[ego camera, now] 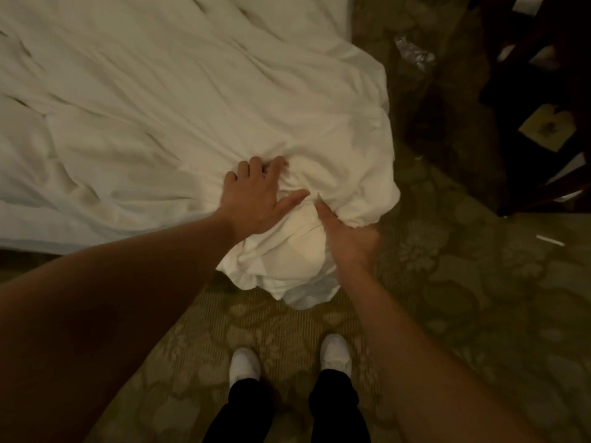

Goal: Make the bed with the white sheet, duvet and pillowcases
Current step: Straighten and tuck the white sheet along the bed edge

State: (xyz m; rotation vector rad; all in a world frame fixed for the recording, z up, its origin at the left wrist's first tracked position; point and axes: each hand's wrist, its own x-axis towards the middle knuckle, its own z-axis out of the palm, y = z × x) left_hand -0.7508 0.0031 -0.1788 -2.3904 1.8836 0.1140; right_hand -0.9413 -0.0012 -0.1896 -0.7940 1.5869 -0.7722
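A wrinkled white duvet [166,91] covers the bed across the upper left of the head view. Its near right corner [287,251] bunches up and hangs over the bed's corner toward the floor. My left hand [256,193] lies on top of that corner with fingers curled into the cloth and the thumb stretched right. My right hand [348,238] grips the bunched fabric from the right side, thumb pointing up into a fold. Whether a sheet lies underneath is hidden. No pillowcases are in view.
Patterned green-beige carpet [463,282] surrounds the bed. My white shoes [335,353] stand just in front of the hanging corner. Dark wooden furniture [543,107] with paper items stands at the upper right, and a crumpled clear wrapper [412,49] lies on the floor near it.
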